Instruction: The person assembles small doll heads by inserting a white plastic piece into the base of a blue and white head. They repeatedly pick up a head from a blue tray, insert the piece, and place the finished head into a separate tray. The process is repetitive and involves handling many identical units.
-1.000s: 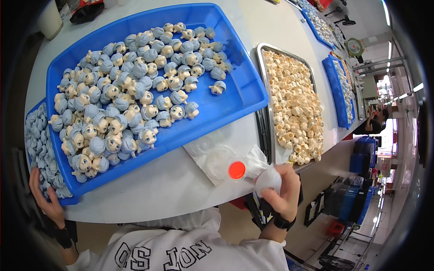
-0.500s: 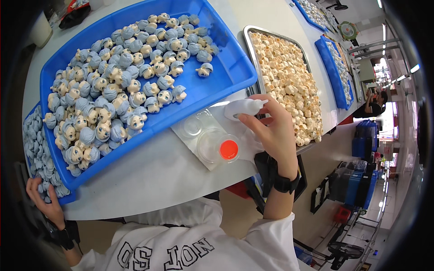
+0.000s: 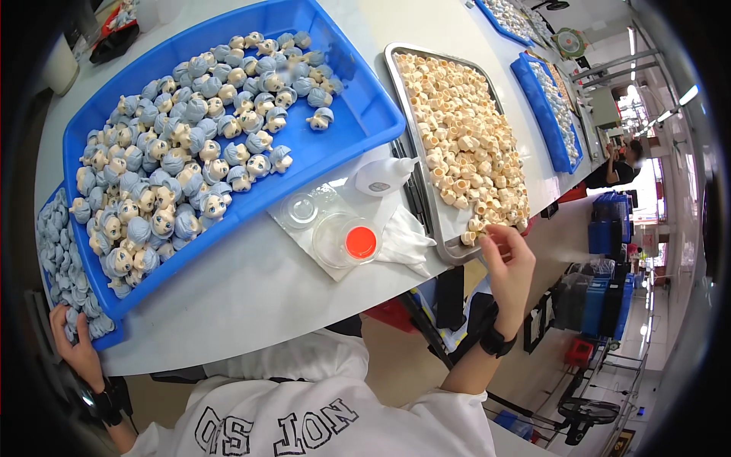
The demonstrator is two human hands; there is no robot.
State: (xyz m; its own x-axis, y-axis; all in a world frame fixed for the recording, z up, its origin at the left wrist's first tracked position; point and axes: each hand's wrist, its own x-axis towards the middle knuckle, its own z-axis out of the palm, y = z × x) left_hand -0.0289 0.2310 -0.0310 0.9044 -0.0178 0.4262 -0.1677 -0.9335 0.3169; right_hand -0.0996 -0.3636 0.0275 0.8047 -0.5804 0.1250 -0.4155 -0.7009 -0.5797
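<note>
Lower left: left hand [image 3: 78, 352], thumb spread from fingers, sits at blue-grey pieces [image 3: 62, 244]. Right of centre: right hand [image 3: 509, 266], fingers curled, pinch unclear; metal tray [image 3: 451, 222] presumably placed for reach.

1. Doll heads [image 3: 175, 160] are held in a main bin [image 3: 346, 129], set on the left of the tabletop [image 3: 213, 301].
2. Hair pieces [image 3: 65, 251] are held in a side bin [image 3: 110, 340], just left of it.
3. Small parts [image 3: 464, 122] are spread in a tray [image 3: 453, 221] to the right.
4. Between main bin and tray, a bottle [image 3: 384, 177] is placed behind a cloth [image 3: 403, 240].
5. A far bin [image 3: 539, 110] is set beyond the tray.
</note>
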